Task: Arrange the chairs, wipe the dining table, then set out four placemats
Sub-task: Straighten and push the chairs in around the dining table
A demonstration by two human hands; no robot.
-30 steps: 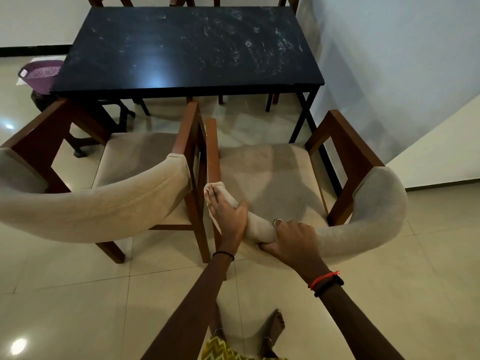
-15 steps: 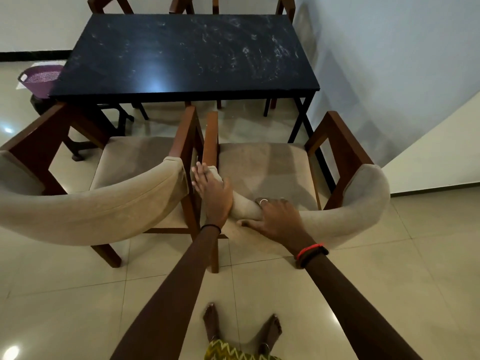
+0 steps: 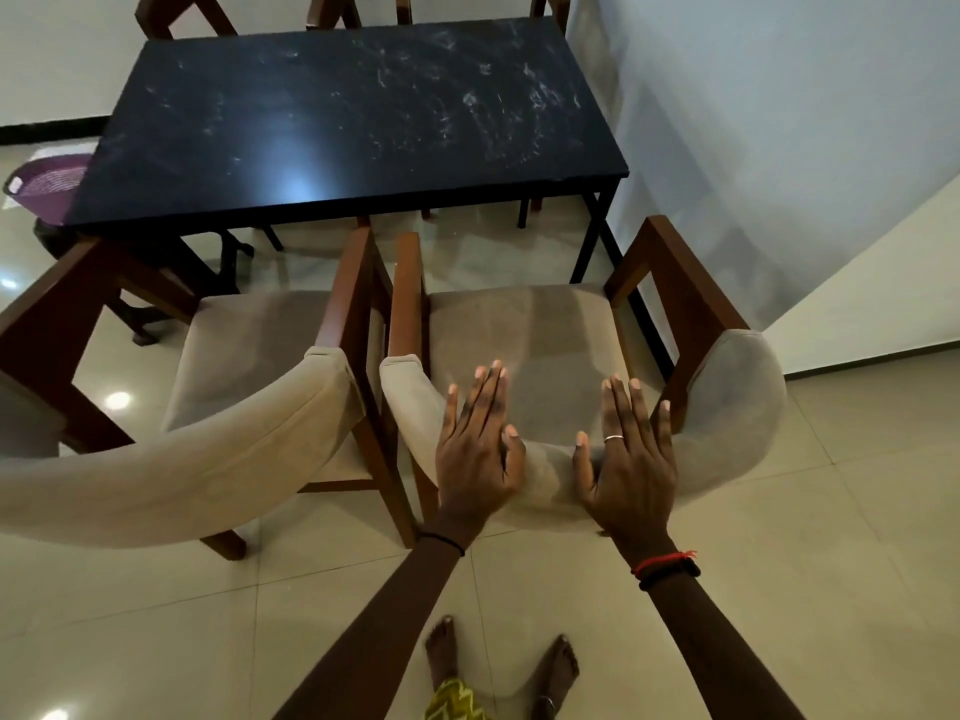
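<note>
Our left hand [image 3: 475, 449] and right hand [image 3: 626, 459] lie open by the chair [image 3: 737, 407]; the table [image 3: 337, 122] is dirty, no mats out.

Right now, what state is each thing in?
dining table: smeared with white marks, no placemats.
right chair: pulled out from dining table.
left chair: pulled out, beside right chair.
left hand: open, fingers straight, over right chair.
right hand: open, fingers straight, over right chair.
purple basket: partly hidden behind dining table.

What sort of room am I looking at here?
Most likely a home dining room: a dark table, padded wooden chairs on both of its long sides, and a glossy tiled floor.
</note>
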